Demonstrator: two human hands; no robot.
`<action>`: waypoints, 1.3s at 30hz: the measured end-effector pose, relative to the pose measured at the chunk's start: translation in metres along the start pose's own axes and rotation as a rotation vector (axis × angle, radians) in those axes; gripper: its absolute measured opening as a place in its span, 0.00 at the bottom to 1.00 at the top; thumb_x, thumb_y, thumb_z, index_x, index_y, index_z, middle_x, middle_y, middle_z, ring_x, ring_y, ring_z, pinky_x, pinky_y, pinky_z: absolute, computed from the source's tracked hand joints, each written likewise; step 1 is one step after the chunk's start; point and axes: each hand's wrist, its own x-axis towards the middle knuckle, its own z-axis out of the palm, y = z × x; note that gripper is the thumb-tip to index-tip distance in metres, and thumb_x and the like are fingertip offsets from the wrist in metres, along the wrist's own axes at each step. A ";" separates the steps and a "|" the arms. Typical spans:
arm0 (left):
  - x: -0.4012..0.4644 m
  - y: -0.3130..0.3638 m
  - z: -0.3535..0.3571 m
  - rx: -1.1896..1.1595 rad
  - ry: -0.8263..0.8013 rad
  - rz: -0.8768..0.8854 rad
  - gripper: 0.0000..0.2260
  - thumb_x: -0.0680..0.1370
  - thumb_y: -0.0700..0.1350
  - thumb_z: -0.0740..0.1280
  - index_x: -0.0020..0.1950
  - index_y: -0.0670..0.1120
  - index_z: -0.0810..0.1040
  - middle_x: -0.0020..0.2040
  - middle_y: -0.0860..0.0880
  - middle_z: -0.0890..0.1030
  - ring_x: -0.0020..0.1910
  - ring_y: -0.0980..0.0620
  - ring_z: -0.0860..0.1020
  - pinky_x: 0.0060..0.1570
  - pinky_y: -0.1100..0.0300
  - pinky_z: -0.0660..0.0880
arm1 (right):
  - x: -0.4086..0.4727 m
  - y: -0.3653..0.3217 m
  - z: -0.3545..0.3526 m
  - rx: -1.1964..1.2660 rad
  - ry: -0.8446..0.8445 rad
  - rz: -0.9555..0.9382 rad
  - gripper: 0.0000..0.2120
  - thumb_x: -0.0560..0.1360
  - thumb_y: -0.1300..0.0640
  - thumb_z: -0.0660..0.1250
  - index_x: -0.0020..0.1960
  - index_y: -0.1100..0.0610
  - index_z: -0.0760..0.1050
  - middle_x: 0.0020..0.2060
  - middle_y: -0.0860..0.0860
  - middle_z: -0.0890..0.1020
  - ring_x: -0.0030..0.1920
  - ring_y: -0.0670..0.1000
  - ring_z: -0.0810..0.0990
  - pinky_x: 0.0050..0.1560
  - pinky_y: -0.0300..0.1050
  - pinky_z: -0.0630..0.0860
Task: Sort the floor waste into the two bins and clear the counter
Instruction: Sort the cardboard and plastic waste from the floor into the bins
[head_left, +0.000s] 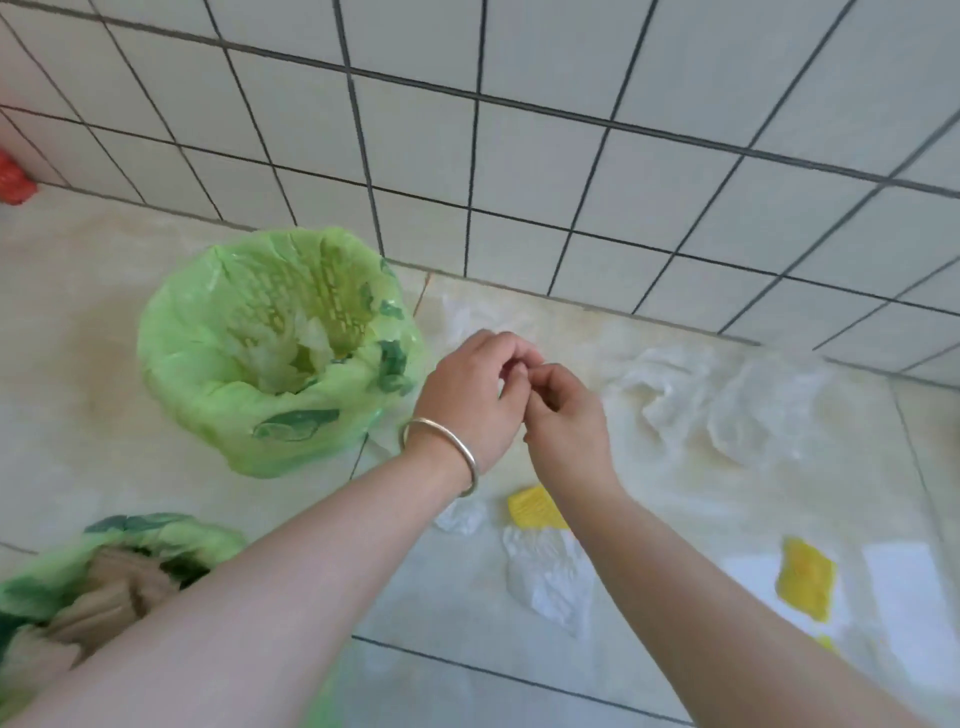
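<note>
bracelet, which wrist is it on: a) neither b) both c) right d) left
d, the bracelet circles the wrist just below the left hand, while the wrist of the right hand is bare.

1. You can't read any words or numbers here.
2. The green bin bag (280, 358) at the middle left of the frame has dark green marks, but they are too blurry to read.
</note>
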 end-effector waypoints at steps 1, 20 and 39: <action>-0.011 0.005 0.016 -0.001 -0.028 -0.008 0.09 0.76 0.38 0.62 0.48 0.47 0.80 0.49 0.51 0.79 0.49 0.53 0.78 0.51 0.54 0.76 | -0.009 0.012 -0.014 0.019 0.025 0.025 0.10 0.76 0.63 0.62 0.38 0.52 0.76 0.30 0.46 0.78 0.27 0.36 0.73 0.29 0.26 0.69; -0.170 0.042 0.274 0.048 -0.496 -0.128 0.12 0.75 0.39 0.63 0.55 0.51 0.78 0.51 0.57 0.76 0.54 0.57 0.77 0.55 0.60 0.75 | -0.132 0.236 -0.218 -0.580 0.492 0.039 0.11 0.69 0.58 0.64 0.51 0.57 0.77 0.49 0.52 0.77 0.50 0.55 0.75 0.49 0.49 0.74; -0.160 0.035 0.393 0.643 -0.969 0.138 0.30 0.74 0.51 0.66 0.72 0.62 0.56 0.70 0.50 0.57 0.66 0.47 0.63 0.58 0.54 0.73 | -0.096 0.330 -0.329 -0.828 0.500 0.386 0.26 0.66 0.73 0.61 0.63 0.60 0.73 0.63 0.60 0.69 0.58 0.64 0.67 0.57 0.47 0.66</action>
